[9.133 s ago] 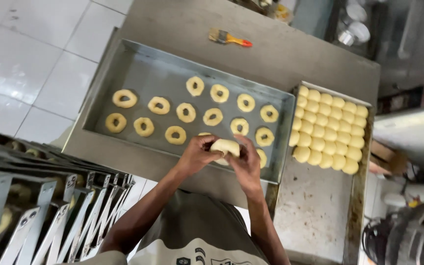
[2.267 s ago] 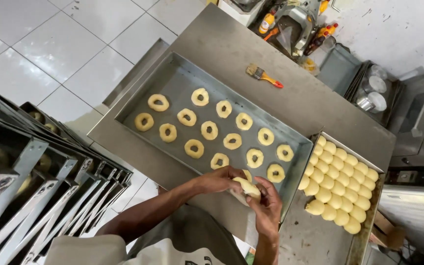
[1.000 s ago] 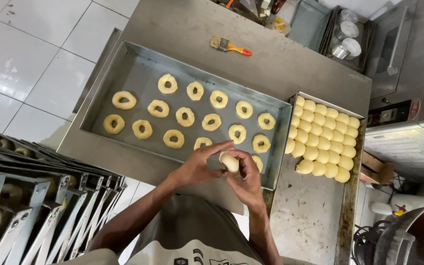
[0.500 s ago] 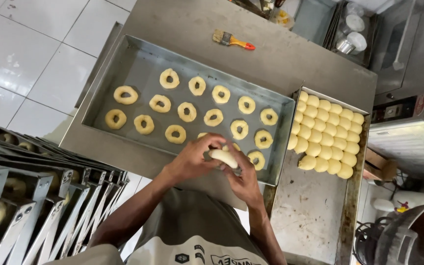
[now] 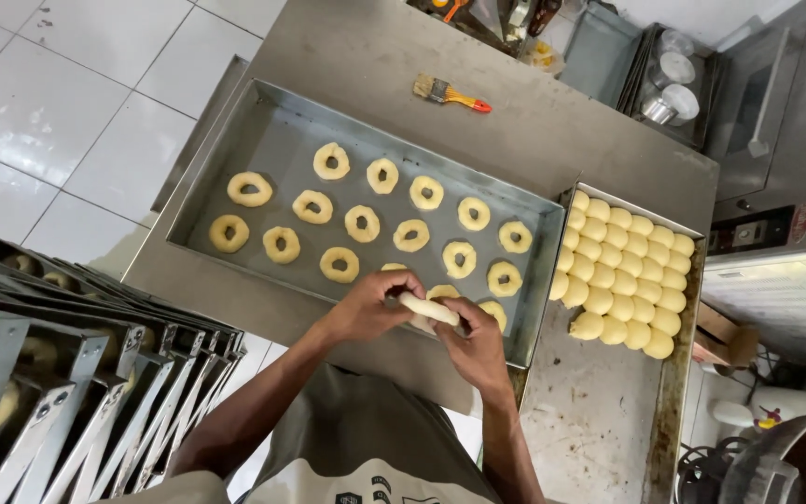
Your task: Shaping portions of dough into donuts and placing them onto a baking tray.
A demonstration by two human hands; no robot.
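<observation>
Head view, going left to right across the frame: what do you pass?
Rack of stacked trays → large tray of dough rings → left hand → dough piece → right hand → small tray of dough balls → oven.

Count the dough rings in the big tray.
17 dough rings in the tray: far row five, middle six, near six, two partly behind the left hand and right hand, which hold a dough piece; more may be hidden.
</observation>
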